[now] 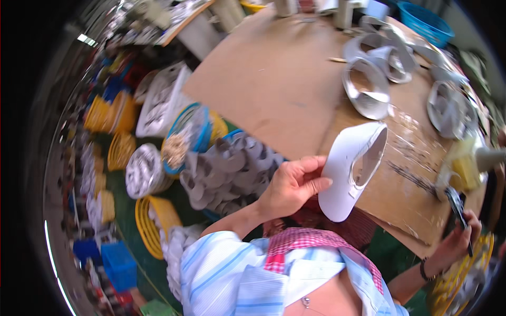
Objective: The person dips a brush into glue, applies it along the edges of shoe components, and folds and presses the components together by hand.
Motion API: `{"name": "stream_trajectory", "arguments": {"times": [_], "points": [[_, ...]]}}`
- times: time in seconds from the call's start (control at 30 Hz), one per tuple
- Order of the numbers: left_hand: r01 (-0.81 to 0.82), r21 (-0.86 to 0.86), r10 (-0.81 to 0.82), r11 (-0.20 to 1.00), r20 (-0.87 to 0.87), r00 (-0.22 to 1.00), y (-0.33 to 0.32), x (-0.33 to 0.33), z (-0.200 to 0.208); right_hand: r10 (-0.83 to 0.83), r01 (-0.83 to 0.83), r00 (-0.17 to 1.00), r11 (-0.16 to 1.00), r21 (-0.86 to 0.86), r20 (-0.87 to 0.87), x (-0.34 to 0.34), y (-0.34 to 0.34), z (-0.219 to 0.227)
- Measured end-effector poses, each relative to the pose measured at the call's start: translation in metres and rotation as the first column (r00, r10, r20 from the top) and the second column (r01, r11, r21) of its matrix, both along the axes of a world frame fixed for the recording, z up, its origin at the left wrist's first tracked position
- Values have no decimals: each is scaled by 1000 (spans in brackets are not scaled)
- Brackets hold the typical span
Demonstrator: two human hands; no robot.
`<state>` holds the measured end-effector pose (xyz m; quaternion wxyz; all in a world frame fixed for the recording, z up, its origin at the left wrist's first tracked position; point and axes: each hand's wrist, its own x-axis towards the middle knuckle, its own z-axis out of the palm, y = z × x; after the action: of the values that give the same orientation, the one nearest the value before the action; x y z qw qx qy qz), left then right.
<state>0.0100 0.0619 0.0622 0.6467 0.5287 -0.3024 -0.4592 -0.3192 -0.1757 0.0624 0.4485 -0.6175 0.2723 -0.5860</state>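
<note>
White sun visor [340, 168]: tilted, crescent brim toward the person's left, open band to the right, seen against the near edge of the worktop [274, 73]. Left hand [295, 184] is at the brim's outer edge, pinching it between thumb and fingers. Right hand [458, 237] is well apart from the visor, over to the right, fingers closed around a dark slender tool [457, 206]; tool type blurred, cannot tell.

Just beyond the tool's upper end: yellowish container [464, 176]. Dark streaks [411, 176] mark the worktop between visor and container. Farther back, a cluster of white visors [373, 109] sits beyond the held one; a second group [445, 113] lies to its right. Blue basket [432, 23] at the far right corner. Left of the worktop, near the left forearm: a heap of grey crescent pieces [226, 168]. Below the right hand: yellow basket [448, 287].
</note>
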Motion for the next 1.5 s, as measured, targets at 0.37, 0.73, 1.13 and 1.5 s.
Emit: {"name": "stream_trajectory", "arguments": {"times": [0.37, 0.73, 1.13, 1.5], "points": [[-840, -26, 832, 542, 157, 532, 231, 138, -89, 199, -189, 972, 978, 87, -123, 49, -11, -22], [-830, 486, 907, 274, -418, 55, 223, 194, -351, 154, -150, 945, 988, 34, -289, 50, 12, -2], [-962, 252, 849, 108, 480, 221, 235, 141, -307, -124, -416, 540, 821, -392, -833, 250, -13, -12], [38, 38, -19, 999, -418, 908, -45, 9, -65, -295, -449, 658, 586, -675, -693, 222, 42, 6]]}}
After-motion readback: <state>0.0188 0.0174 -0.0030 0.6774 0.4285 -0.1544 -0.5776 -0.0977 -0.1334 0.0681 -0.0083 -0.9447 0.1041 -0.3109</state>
